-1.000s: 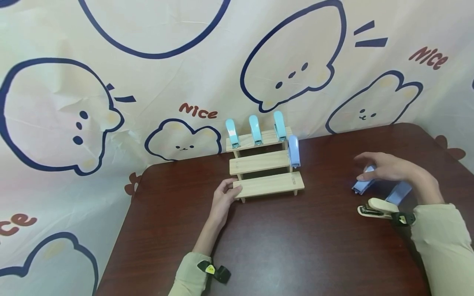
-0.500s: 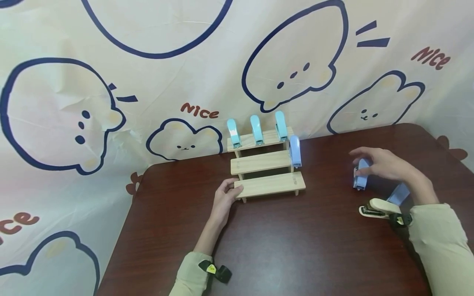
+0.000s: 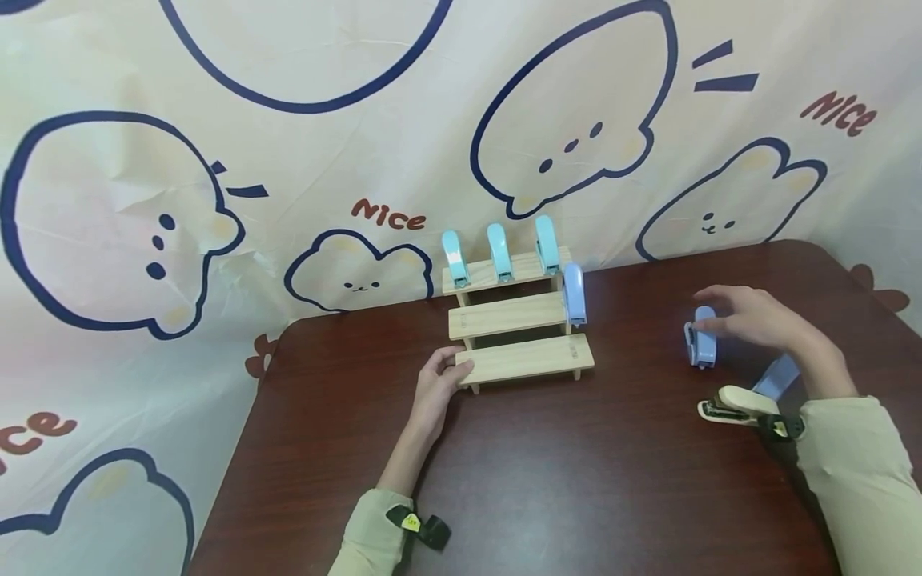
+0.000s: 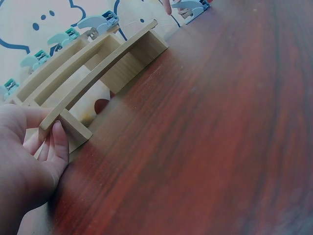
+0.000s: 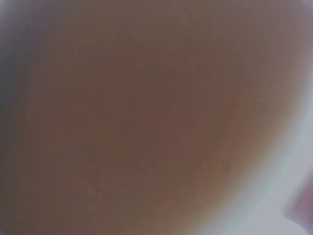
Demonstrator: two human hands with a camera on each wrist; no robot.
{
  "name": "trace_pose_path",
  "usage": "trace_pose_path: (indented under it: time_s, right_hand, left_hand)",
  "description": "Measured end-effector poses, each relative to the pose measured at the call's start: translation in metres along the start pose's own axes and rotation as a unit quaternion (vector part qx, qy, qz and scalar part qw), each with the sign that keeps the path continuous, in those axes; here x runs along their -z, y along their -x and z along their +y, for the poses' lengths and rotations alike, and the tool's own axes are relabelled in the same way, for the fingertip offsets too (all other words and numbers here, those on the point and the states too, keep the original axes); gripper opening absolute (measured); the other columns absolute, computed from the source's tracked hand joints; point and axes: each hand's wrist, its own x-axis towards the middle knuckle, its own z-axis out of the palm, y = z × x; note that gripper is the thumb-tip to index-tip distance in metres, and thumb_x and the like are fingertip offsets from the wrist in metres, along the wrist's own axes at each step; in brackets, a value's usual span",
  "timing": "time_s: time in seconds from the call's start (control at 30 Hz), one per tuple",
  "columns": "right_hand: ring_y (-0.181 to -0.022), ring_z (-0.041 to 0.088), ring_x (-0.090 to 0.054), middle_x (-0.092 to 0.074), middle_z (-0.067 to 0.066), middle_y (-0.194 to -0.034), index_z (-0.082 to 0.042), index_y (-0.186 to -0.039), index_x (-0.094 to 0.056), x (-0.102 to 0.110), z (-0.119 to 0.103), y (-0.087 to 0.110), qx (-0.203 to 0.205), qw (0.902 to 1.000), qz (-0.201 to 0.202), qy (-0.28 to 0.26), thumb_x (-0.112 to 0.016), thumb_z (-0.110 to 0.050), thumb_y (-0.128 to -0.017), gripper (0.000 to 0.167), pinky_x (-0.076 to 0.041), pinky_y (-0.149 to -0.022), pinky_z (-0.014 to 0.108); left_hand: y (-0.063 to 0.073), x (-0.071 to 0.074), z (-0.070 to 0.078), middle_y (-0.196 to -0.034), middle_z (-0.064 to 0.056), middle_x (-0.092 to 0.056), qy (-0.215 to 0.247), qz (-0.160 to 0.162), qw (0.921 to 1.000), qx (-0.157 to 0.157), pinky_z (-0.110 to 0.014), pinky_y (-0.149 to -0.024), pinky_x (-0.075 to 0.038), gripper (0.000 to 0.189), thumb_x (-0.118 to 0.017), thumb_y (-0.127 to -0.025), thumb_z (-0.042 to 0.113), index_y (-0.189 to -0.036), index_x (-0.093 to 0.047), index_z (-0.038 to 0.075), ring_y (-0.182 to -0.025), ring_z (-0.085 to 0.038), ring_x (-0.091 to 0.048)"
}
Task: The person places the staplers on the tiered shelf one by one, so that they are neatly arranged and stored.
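Observation:
My left hand [image 3: 434, 382] pinches the left end of the lowest step of a small three-tier wooden shelf [image 3: 524, 360], thumb and fingers around the board's edge. Over on the right, my right hand [image 3: 756, 318] is at a blue stapler [image 3: 703, 348] that stands on the table. Its thumb lies across the stapler's upper part, with the fingers around the far end. In the left wrist view, a fingertip [image 4: 167, 6] shows beside this stapler [image 4: 195, 9]. The right wrist view is a brown blur.
Three turquoise staplers [image 3: 500, 254] stand along the top tier. A periwinkle stapler [image 3: 574, 294] sits at the middle tier's right end. Near my right wrist lie a cream stapler [image 3: 742, 400] and another blue stapler [image 3: 778, 376], partly hidden. A cartoon-printed cloth [image 3: 562, 96] hangs behind the table.
My right hand has taken the blue stapler and turned it from slanted to nearly straight, its fingers now drawn back slightly rightward. The left hand and shelf have not moved.

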Motion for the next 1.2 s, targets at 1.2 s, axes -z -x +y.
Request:
trace_pose_path:
  time_s: [1.2]
  right_hand:
    - [-0.103, 0.051, -0.06, -0.059, 0.041, -0.121, 0.019, -0.133, -0.052, -0.008, -0.019, -0.005, 0.006, 0.9994, 0.029, 0.02, -0.074, -0.004, -0.089, 0.054, -0.052, -0.085, 0.065]
  left_hand:
    - [0.0, 0.001, -0.001, -0.107, -0.006, -0.062, 0.005, 0.0, 1.0, -0.005, -0.024, -0.077, -0.051, 0.036, -0.071, -0.096, 0.009, -0.128, -0.06, -0.004, -0.089, -0.012, -0.061]
